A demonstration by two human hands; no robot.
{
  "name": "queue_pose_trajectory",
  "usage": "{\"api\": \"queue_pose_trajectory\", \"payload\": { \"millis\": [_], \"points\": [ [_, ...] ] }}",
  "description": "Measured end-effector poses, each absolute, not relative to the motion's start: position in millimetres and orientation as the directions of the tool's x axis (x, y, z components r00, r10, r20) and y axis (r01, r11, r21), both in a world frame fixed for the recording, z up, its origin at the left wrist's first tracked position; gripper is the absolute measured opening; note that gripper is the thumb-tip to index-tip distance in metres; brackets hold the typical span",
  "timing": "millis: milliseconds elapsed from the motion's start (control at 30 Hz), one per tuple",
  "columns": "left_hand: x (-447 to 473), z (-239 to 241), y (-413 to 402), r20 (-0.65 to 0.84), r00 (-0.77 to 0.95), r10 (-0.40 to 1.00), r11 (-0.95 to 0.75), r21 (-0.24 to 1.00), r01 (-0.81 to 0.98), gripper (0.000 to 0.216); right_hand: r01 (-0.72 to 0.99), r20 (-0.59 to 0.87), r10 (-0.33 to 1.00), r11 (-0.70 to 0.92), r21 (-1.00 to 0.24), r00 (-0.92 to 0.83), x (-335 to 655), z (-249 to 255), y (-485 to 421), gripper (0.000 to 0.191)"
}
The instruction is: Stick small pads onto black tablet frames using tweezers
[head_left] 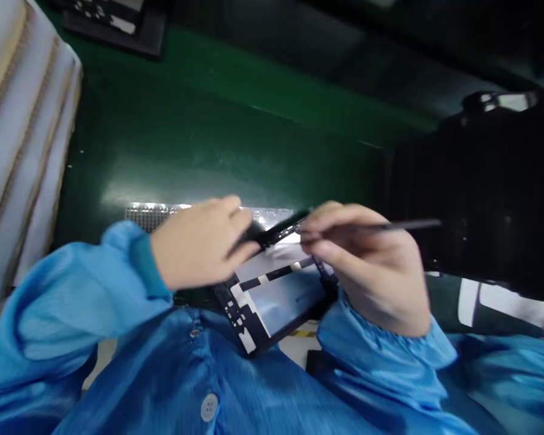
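Here, a glossy green tabletop (pixel 226 133) stretches beyond the black-framed device (pixel 283 302).

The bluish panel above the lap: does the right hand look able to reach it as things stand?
Probably yes: the right hand is close beside the bluish panel, whose face looks largely uncovered, though the thin dark stick in that hand could hinder it.
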State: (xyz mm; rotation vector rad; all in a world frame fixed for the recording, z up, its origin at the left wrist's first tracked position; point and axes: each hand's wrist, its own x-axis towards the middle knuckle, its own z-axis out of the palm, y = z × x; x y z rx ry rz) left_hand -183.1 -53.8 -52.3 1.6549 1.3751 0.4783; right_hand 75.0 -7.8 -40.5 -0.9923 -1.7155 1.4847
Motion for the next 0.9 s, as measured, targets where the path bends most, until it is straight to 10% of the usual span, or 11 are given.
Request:
{"api": "queue_pose_trajectory", "payload": {
  "millis": [167,600,900],
  "points": [
    [-231.6,-63.0,-17.5,-0.344,0.399,0.850,-0.173,0.533,0.829,0.013,0.163,0.061,0.719,0.239,-0.957,-0.692,7.7,-82.8,27.7,0.015],
    [-236.3,-74.9,-21.0,-0.408,0.390,0.826,-0.151,0.505,0.850,0.018,0.255,0.054,0.662,0.361,-0.897,-0.747,-4.4,-110.8,36.4,0.021],
    [-234.8,-80.3,-18.2,-0.417,0.308,0.855,-0.063,0.507,0.860,0.008,0.139,-0.004,0.875,0.072,-0.988,-0.484,30.9,-84.3,-25.5,0.005]
  ]
}}
